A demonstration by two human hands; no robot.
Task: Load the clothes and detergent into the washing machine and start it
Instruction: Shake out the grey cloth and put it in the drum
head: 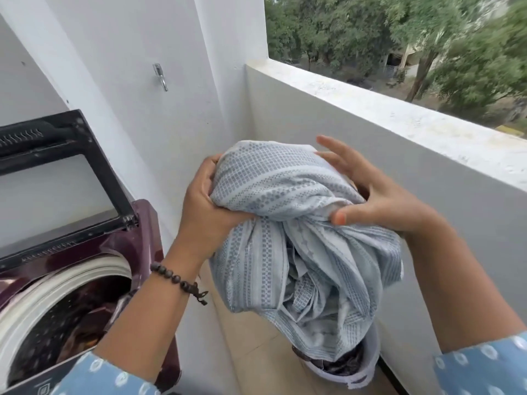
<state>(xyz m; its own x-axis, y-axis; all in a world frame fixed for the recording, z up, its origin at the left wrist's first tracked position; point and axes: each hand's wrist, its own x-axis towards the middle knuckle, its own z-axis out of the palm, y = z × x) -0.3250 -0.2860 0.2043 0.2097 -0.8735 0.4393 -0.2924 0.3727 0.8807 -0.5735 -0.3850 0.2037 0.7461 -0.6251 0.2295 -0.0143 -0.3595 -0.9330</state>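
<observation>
I hold a bundle of pale blue patterned cloth (288, 223) in the air with both hands. My left hand (205, 206) grips its left side, fingers curled into the fabric. My right hand (379, 192) pinches its right side with the thumb, the fingers spread over the top. The cloth's lower end hangs down to a white laundry basket (368, 363) on the floor, with dark clothes inside. The maroon top-loading washing machine (94, 269) stands at the lower left, lid (57, 172) raised, drum (71, 315) open with dark items inside.
A white balcony parapet (399, 132) runs along the right, trees beyond it. A white wall with a metal hook (160, 76) rises behind the machine. A narrow strip of tiled floor (256, 346) lies between machine and parapet.
</observation>
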